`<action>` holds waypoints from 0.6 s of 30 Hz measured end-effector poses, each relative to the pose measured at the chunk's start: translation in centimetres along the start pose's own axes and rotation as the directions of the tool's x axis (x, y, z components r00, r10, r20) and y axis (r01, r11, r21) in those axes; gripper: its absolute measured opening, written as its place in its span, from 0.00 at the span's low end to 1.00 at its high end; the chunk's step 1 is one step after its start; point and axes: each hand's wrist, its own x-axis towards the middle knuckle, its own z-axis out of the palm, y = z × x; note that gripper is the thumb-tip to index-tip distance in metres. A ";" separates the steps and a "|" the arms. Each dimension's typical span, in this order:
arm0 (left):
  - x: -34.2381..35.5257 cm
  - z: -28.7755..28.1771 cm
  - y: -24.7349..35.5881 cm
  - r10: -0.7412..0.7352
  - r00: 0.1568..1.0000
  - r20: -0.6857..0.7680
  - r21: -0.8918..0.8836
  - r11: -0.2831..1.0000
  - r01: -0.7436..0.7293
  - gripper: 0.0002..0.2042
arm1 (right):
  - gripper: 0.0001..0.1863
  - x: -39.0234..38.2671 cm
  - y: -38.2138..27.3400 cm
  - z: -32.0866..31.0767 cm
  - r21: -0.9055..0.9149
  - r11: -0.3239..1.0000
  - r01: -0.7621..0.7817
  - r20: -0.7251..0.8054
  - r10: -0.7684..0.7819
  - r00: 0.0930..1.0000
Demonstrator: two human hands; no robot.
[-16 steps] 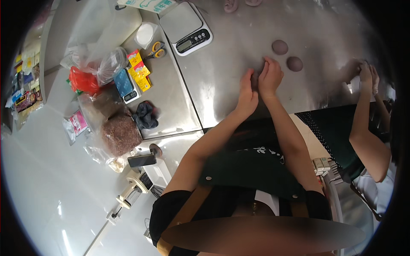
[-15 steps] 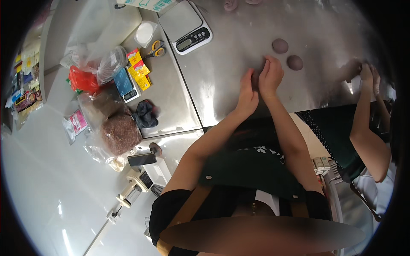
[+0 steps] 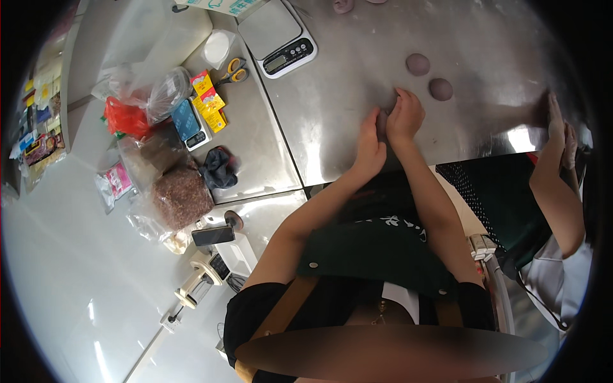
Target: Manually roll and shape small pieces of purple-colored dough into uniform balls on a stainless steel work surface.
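My left hand [image 3: 371, 143] and my right hand [image 3: 403, 118] are cupped around a partly hidden piece of purplish dough [image 3: 382, 121] on the steel worktop [image 3: 338, 102], their fingers curved toward each other. Beyond them lie two smooth round purplish dough balls [image 3: 418, 64], side by side with a small gap. More purplish pieces [image 3: 343, 5] are cut off at the top edge. A white kitchen scale [image 3: 271, 38] stands to the back left of my hands.
At left are scissors [image 3: 237, 75], yellow packets [image 3: 211, 105], a small scale [image 3: 191, 127], clear bags [image 3: 181, 198], a red bag [image 3: 124, 118], a dark cloth [image 3: 219, 168] and a phone on a stand [image 3: 212, 236]. A co-worker's hands and arm [image 3: 552, 166] are at far right.
My hands stay cupped on the dough, with a slight shift of the fingers. The co-worker's hands and arms have moved to the right, their fingers now straighter.
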 end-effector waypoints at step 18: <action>0.1 1.5 0.7 0.104 0.986 -0.134 -0.039 0.993 -0.110 0.37 | 0.09 3.0 -1.6 0.1 0.203 0.978 0.045 -0.066 -0.032 0.997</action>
